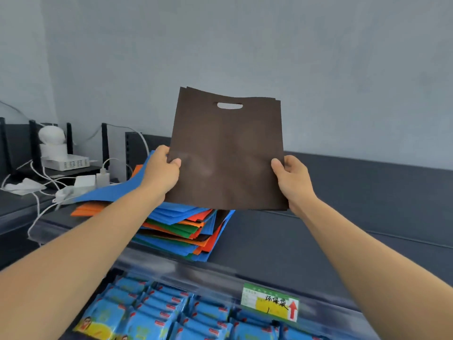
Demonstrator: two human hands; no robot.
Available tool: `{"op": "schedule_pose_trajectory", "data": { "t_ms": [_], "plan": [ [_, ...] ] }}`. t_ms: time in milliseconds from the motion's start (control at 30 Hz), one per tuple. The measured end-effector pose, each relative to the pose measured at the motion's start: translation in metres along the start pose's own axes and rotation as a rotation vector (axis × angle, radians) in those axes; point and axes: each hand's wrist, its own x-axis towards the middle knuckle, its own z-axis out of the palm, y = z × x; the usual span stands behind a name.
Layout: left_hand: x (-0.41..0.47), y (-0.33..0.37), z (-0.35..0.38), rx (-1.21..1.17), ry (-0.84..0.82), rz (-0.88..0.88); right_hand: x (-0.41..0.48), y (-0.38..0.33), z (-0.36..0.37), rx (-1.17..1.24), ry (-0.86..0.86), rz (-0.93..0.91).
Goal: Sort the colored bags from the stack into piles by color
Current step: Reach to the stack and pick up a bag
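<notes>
so the brown bag (pixel 226 153) is held up in the air between both hands, standing upright with the handle cutout at the top and its flat face toward the camera. left hand (pixel 161 170) pinches the left edge, thumb on the front and fingers tucked behind; right hand (pixel 291 177) does the same on the right edge, so both are clamped on the same bag, well apart, one per side. the top edge looks like it has a few layers, can't tell if that's one bag or several. both arms are stretched out forward, fairly straight, wrists about level, low on the bag's sides. the mixed stack (pixel 186 231) of blue, orange, green and dark bags sits on the dark shelf (pixel 355 217) right under the bag's bottom edge and a bit to the left. further left, behind the left forearm, there's a blue bag (pixel 110 192) sticking out over some orange bags (pixel 88 209), looks like a started pile, though i can't see any brown pile. the bare stretch of shelf lies to the right of the stack, on the right hand's side, so my guess is the bag swings that way and gets laid flat, tipping the top edge away. below in front are blue packets (pixel 147 310) and a price label (pixel 269 303).
</notes>
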Motion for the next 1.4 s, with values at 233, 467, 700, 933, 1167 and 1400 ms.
{"op": "schedule_pose_trajectory", "data": {
  "t_ms": [233,467,700,933,1167,1400],
  "plan": [
    [-0.042,0.038,0.069,-0.041,-0.038,0.141,-0.017,0.014,-0.094,-0.142,0.128,0.110],
    [-0.107,0.082,0.156,-0.148,-0.169,0.182,-0.048,0.027,-0.219,-0.213,0.271,0.206],
    [-0.193,0.131,0.244,-0.241,-0.281,0.166,-0.098,0.032,-0.357,-0.154,0.309,0.302],
    [-0.276,0.179,0.326,-0.256,-0.371,0.172,-0.135,0.043,-0.472,-0.305,0.455,0.298],
    [-0.335,0.219,0.403,-0.304,-0.455,0.124,-0.168,0.055,-0.560,-0.454,0.479,0.323],
    [-0.372,0.247,0.483,-0.291,-0.569,0.147,-0.168,0.085,-0.642,-0.563,0.652,0.351]
  ]
}}
